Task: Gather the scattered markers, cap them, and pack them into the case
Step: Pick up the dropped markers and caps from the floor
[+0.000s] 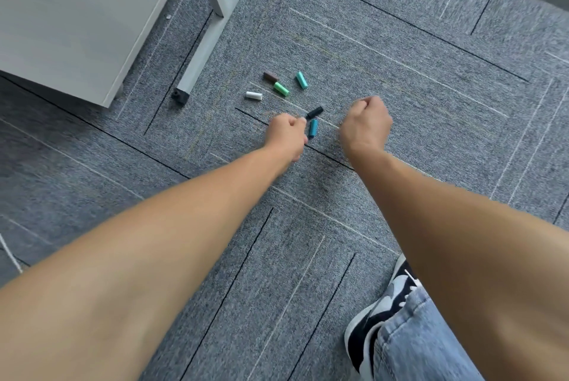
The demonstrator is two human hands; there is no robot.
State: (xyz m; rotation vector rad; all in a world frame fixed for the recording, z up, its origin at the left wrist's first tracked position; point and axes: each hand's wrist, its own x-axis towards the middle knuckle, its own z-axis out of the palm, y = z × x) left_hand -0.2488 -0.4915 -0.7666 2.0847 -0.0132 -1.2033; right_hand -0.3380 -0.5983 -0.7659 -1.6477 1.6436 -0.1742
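Head view, inventory:
- Carpet floor (400, 79): 6 loose caps, no marker bodies or case in frame.
- Far cluster: brown cap (271, 76), light green cap (281, 89), teal cap (301, 80), white cap (254, 95).
- Near hands: black cap (314, 112), blue cap (313, 128).
- Left hand (286, 137): fingers curled shut, touching black cap's end; can't tell if gripped.
- Right hand (366, 125): closed fist, contents hidden.
- Step, as I judge: gathering caps. Next: I'd secure the black/blue pair, then reach farther for the four.
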